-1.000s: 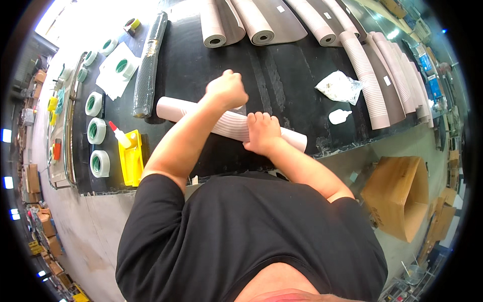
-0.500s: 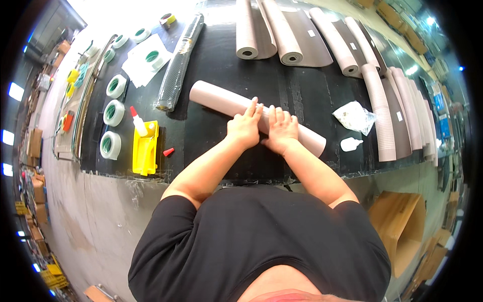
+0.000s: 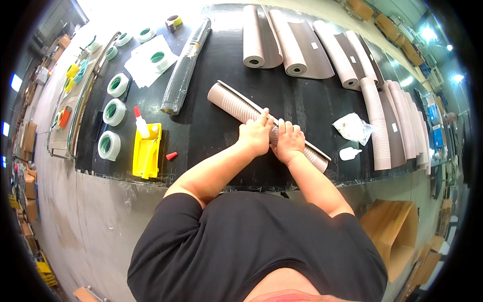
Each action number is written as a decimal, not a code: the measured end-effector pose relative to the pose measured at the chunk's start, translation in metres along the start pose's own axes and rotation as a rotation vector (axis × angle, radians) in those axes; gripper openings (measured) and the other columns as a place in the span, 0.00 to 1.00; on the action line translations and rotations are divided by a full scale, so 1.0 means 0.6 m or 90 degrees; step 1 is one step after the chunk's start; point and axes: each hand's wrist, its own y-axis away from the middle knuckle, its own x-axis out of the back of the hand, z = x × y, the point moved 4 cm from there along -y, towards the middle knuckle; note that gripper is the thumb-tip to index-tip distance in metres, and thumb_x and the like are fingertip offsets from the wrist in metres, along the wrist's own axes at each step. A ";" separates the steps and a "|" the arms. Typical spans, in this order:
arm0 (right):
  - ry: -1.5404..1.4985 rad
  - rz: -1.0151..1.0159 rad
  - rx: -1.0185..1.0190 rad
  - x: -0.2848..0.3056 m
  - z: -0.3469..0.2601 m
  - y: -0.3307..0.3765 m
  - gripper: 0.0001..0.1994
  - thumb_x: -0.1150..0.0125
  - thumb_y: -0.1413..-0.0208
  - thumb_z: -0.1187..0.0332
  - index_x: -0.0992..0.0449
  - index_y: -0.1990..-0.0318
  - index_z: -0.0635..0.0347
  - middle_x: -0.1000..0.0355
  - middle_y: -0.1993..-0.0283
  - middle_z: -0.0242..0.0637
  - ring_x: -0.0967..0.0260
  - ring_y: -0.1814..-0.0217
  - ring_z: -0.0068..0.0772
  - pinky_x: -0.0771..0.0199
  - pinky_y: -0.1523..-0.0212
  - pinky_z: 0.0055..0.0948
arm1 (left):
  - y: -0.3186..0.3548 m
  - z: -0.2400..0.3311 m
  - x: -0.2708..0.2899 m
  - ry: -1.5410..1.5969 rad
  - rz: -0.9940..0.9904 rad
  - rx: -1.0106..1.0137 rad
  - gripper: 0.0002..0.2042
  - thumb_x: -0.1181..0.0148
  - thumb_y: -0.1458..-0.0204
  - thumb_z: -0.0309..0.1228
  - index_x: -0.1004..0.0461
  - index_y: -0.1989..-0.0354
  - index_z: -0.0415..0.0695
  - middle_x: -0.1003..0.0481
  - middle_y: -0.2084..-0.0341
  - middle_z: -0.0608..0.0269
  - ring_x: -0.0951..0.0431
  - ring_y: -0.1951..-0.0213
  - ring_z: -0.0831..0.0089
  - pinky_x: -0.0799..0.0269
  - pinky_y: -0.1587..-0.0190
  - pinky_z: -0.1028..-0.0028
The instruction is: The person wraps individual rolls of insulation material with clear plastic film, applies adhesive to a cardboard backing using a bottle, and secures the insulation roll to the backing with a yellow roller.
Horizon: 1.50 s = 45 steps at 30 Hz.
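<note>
A pinkish-beige rolled mat [image 3: 233, 106] lies diagonally on the black table in front of me. Its ribbed side faces up, and a straight free edge runs along its far side. My left hand [image 3: 255, 135] grips it near the middle, index finger stretched toward that edge. Close beside it, my right hand [image 3: 290, 142] holds the roll with fingers bent over the top. Both thumbs are mostly hidden. To the right of the roll are a small white bottle [image 3: 349, 153] and a clear plastic bag [image 3: 353, 128] with whitish contents.
More mat rolls [image 3: 288, 45] lie along the table's far and right sides. At left are a bubble-wrapped roll [image 3: 186, 68], several tape rolls [image 3: 114, 111], a yellow tray [image 3: 146, 156], a red-tipped glue bottle [image 3: 141, 125] and a red cap [image 3: 171, 156]. A cardboard box [image 3: 390, 226] stands on the floor at right.
The rolled mat has turned under my hands: its smooth surface showed before, and now the ribs and free edge show. Both hands have shifted slightly right, still on the roll.
</note>
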 end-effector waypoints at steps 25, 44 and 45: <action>-0.063 0.148 -0.095 0.060 0.063 0.048 0.39 0.38 0.48 0.64 0.42 0.27 0.55 0.49 0.22 0.44 0.58 0.18 0.41 0.58 0.21 0.43 | -0.027 -0.072 -0.083 0.543 -0.138 0.151 0.41 0.23 0.54 0.45 0.34 0.37 0.30 0.22 0.49 0.46 0.21 0.48 0.61 0.26 0.45 0.67; -0.299 0.156 -0.184 0.035 0.142 0.016 0.46 0.25 0.56 0.57 0.39 0.29 0.64 0.34 0.33 0.50 0.39 0.28 0.49 0.39 0.30 0.41 | -0.015 -0.072 -0.072 0.720 -0.280 0.174 0.26 0.30 0.45 0.34 0.31 0.43 0.31 0.20 0.58 0.52 0.18 0.58 0.68 0.22 0.55 0.70; -0.197 0.202 -0.179 0.028 0.139 0.014 0.45 0.27 0.54 0.55 0.39 0.29 0.63 0.35 0.32 0.49 0.42 0.27 0.48 0.41 0.28 0.41 | -0.032 -0.071 -0.093 0.723 -0.282 0.158 0.26 0.30 0.45 0.34 0.30 0.43 0.32 0.19 0.59 0.53 0.18 0.58 0.69 0.23 0.55 0.70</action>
